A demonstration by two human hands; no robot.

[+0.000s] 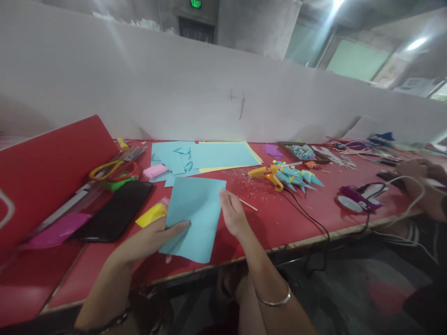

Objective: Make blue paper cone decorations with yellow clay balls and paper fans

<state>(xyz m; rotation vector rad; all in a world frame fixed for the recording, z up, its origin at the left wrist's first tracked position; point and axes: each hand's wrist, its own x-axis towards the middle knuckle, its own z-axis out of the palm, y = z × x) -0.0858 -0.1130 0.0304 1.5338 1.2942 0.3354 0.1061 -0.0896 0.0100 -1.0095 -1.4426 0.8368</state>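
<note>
A light blue sheet of paper (197,209) is held up between my hands over the front of the red table. My left hand (165,232) grips its lower left side, thumb on top and fingers underneath. At the upper right edge my right hand (231,209) pinches the sheet. A thin wooden stick (248,202) lies just right of that hand; whether it touches the fingers is hard to tell. Beside my left hand lies a yellow packet (152,214). More blue sheets (223,156) and cut blue scraps (183,160) rest behind the held paper.
An orange glue gun (267,174) with a black cord lies beside blue paper cones (296,177). At left are a black phone (117,211), scissors (108,171) and a pink packet (61,229). Another person's hands (415,172) are at the far right. A white partition (209,93) stands behind.
</note>
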